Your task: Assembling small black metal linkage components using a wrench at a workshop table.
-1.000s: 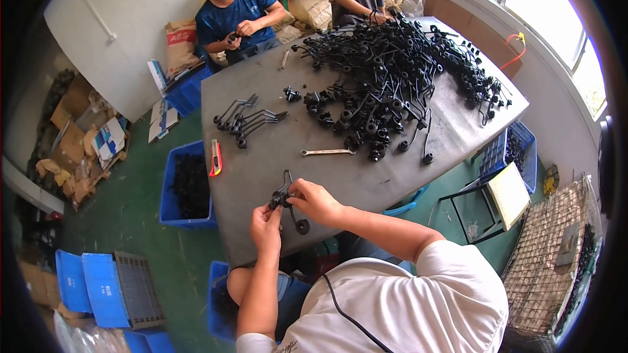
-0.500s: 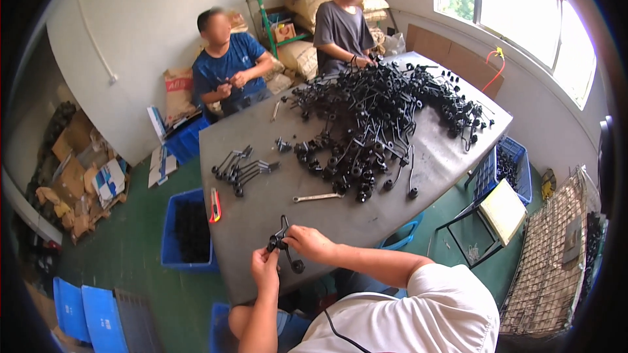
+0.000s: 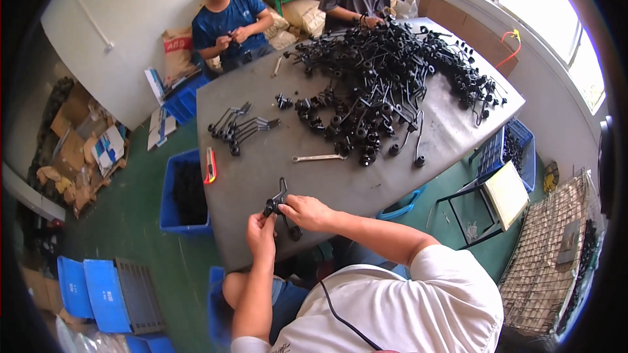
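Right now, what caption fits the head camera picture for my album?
Left hand and right hand hold a black part over a grey table; beyond lie a wrench and a big black pile.

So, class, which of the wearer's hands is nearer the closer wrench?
Right. The right hand is just below the wrench in view; the left hand is lower, farther left.

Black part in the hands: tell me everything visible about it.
The black part looks like a bent rod with a chunky knob at its middle and a round end nearer the person. The rod looks like metal, the knob perhaps plastic. It is over the table, its bent end pointing away from the person. The left grip and right grip pinch the middle, partly hiding it; whether it touches the table is unclear.
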`<state>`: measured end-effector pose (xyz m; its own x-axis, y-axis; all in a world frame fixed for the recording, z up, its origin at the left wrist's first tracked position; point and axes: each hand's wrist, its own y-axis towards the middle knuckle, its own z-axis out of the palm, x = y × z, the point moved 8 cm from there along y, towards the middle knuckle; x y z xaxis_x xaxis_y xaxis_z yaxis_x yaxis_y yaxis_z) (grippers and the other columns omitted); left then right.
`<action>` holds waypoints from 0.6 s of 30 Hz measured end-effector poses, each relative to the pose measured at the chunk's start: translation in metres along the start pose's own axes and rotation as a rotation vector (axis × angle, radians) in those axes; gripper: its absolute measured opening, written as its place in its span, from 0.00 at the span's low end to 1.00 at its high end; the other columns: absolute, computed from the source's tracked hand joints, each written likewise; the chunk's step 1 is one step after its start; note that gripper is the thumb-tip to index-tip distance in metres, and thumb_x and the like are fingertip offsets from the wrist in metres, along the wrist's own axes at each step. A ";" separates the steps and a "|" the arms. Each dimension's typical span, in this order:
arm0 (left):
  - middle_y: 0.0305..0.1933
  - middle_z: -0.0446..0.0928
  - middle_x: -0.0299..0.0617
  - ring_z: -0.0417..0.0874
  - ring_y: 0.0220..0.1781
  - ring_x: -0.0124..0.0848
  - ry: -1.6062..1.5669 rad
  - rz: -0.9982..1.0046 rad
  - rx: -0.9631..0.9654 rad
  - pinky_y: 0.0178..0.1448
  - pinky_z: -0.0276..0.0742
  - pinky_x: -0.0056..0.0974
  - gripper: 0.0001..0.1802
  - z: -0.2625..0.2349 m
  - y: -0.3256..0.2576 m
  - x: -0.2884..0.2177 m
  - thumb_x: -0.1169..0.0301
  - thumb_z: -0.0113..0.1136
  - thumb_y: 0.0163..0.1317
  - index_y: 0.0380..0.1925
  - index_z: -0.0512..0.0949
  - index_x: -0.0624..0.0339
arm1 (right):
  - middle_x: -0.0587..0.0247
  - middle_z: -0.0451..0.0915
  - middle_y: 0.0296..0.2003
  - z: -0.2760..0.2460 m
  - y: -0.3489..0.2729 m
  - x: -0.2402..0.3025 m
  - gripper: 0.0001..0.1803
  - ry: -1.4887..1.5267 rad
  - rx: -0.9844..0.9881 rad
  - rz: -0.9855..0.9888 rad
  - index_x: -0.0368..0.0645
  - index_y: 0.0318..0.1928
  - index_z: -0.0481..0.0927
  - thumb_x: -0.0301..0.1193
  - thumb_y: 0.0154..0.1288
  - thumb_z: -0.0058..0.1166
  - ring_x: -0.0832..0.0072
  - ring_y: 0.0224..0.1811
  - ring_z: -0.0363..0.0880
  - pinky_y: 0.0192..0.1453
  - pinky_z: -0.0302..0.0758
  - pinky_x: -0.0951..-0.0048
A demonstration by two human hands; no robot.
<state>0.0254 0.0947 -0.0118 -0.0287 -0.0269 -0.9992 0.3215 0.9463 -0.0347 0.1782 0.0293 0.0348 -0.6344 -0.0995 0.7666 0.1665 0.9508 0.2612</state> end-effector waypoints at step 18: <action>0.37 0.85 0.44 0.85 0.38 0.30 0.159 0.057 -0.127 0.45 0.79 0.36 0.19 -0.009 -0.004 -0.009 0.64 0.71 0.59 0.42 0.78 0.67 | 0.41 0.78 0.33 0.005 0.008 -0.014 0.17 -0.027 0.130 0.227 0.37 0.41 0.72 0.41 0.78 0.45 0.41 0.41 0.77 0.45 0.72 0.48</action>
<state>0.0156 0.0940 -0.0023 -0.1665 0.0696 -0.9836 0.2054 0.9781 0.0344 0.1845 0.0396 0.0226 -0.6121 0.1267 0.7806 0.2093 0.9778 0.0054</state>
